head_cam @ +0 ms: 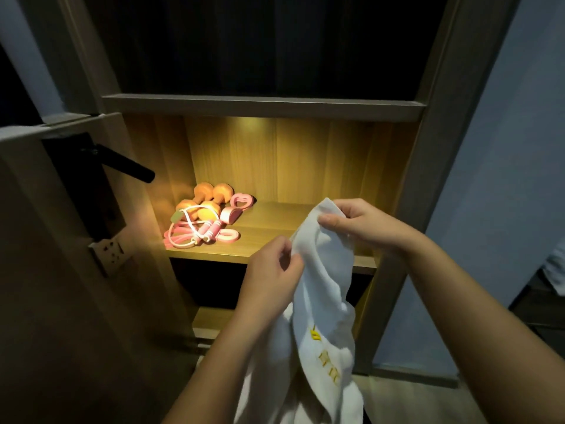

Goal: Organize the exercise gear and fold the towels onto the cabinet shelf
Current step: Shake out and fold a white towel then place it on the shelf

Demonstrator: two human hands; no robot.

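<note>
White towel (324, 286) is held up nearest the camera, bunched and hanging between both forearms, cut off by the bottom edge. Yellow embroidered marks (324, 359) are seen on its lower part; not legible.

Grip state:
- Top corner is pinched by the right hand (363, 226), thumb on the front, fingers curled behind the cloth.
- An edge lower down is pinched by the left hand (272, 267) between thumb and fingertips.
- Both hands are clenched on cloth.

Towel is not folded and not on the shelf. It is hung in the air just in front of the lit wooden shelf (275, 215), across its right half.

Gear is grouped at the shelf's left end:
- Two orange dumbbells (208, 198) are laid side by side towards the back.
- Pink jump rope (195, 234) is coiled in front of them, handles together, cord draped over the near dumbbell.
- Pink heart-shaped piece (241, 201) is set just right of the dumbbells; exact type cannot be told.
- Pink flat band (229, 235) is laid beside the rope handles.

Compartments above and below the shelf are dark. Black lever handle (125, 163) is seen on the door at left, with a wall socket (110, 250) below it.
</note>
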